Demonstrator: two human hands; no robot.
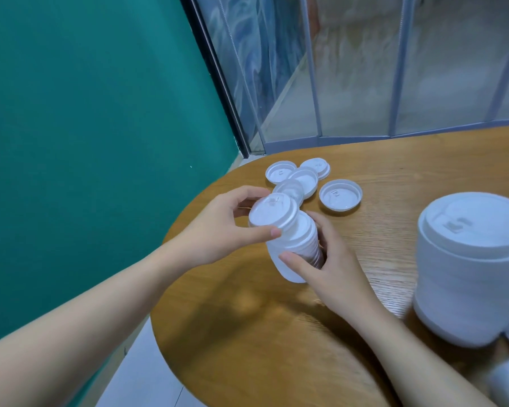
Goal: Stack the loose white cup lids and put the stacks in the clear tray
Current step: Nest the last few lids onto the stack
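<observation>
Loose lids (306, 180) lie behind the held stack (294, 248).

A teal wall (86, 113) fills the left side and meets a dark window frame (215, 80) that runs down to the floor. Beyond it, glass panes (356, 77) with pale grey bars show a blurred view outside. The rounded wooden surface (247, 333) has a visible grain, and pale floor (141, 374) shows below its edge.
</observation>
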